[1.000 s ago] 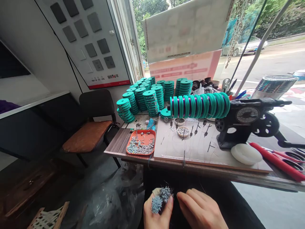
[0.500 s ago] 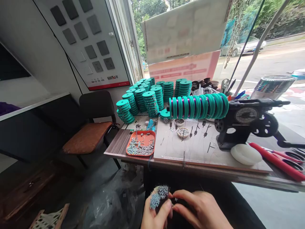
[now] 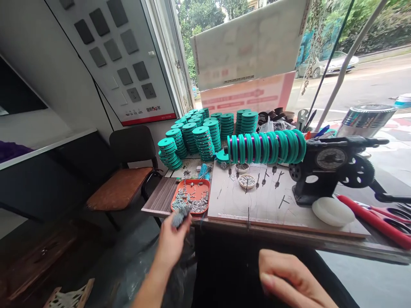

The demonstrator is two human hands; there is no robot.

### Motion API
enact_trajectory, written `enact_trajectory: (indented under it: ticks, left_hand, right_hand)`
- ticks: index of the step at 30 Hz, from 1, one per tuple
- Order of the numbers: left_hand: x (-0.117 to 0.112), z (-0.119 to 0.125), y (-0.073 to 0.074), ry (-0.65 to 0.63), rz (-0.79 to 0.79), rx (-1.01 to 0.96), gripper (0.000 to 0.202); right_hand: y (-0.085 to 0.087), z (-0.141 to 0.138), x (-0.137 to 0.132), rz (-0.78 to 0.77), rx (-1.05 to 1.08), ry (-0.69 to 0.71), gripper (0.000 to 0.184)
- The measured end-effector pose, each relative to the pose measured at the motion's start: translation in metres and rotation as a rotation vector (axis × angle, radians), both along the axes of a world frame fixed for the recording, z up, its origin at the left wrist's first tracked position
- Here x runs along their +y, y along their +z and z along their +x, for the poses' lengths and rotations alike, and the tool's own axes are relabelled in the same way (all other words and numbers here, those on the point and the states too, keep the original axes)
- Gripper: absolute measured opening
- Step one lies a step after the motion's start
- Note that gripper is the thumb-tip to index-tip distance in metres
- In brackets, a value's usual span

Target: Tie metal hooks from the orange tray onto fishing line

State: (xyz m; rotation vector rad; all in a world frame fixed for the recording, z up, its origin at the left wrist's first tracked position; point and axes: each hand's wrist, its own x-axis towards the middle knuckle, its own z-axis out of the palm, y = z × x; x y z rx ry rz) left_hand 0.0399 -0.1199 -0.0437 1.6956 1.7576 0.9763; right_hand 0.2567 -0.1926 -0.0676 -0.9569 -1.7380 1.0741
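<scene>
My left hand [image 3: 173, 235] is closed around a blurred bundle of small grey-blue pieces [image 3: 180, 217], just over the near edge of the orange tray [image 3: 175, 197]. Loose light-blue and metallic small parts [image 3: 183, 201] lie in that tray. Low over the dark cloth on my lap, my right hand [image 3: 287, 276] has its fingers curled in and its thumb pressed against them. Whatever it may hold is hidden.
Stacks of green spools [image 3: 202, 139] stand at the table's back. More green rings sit on a hand-cranked winding machine [image 3: 332, 158] at right. Two small bowls [image 3: 247, 181], a white rounded block [image 3: 333, 211], red-handled scissors [image 3: 393, 214] and a brown-seated chair [image 3: 120, 188] are around.
My hands have come apart. The left one has moved left and up to the orange tray with the bundle; the right one has moved slightly right and curled its fingers.
</scene>
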Motion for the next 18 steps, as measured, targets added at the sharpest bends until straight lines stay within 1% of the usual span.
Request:
enact_trajectory:
  ticks: [2, 3, 4, 5, 7, 9, 11, 13, 15, 18]
  left_hand:
    - [0.043, -0.007, 0.021, -0.047, 0.025, 0.108, 0.014]
    - [0.059, -0.008, 0.030, -0.060, 0.030, 0.158, 0.017]
    - [0.071, -0.007, 0.037, -0.070, 0.032, 0.203, 0.022]
    - [0.078, -0.005, 0.043, -0.073, 0.036, 0.244, 0.026]
    - [0.077, -0.001, 0.048, -0.075, 0.056, 0.300, 0.032]
    - [0.063, 0.001, 0.048, -0.085, 0.081, 0.324, 0.035]
    - [0.046, 0.001, 0.044, -0.111, 0.072, 0.344, 0.030]
    - [0.039, -0.001, 0.038, -0.126, 0.030, 0.401, 0.020]
    - [0.044, -0.002, 0.031, -0.119, -0.015, 0.497, 0.011]
    - [0.067, 0.000, 0.026, -0.165, -0.094, 0.638, 0.009]
  right_hand:
    - [0.003, 0.001, 0.003, -0.137, 0.053, -0.089, 0.039]
    - [0.002, 0.000, 0.004, -0.185, 0.075, -0.120, 0.039]
    - [0.000, -0.003, 0.006, -0.219, 0.095, -0.138, 0.040]
    - [-0.004, -0.005, 0.007, -0.244, 0.112, -0.152, 0.042]
    - [-0.013, -0.010, 0.008, -0.287, 0.127, -0.163, 0.043]
    - [-0.020, -0.012, 0.007, -0.317, 0.143, -0.189, 0.043]
    - [-0.022, -0.014, 0.005, -0.335, 0.180, -0.203, 0.043]
    - [-0.021, -0.016, 0.002, -0.356, 0.221, -0.211, 0.042]
    - [-0.018, -0.018, -0.001, -0.394, 0.231, -0.200, 0.042]
    - [-0.014, -0.020, -0.004, -0.436, 0.232, -0.201, 0.042]
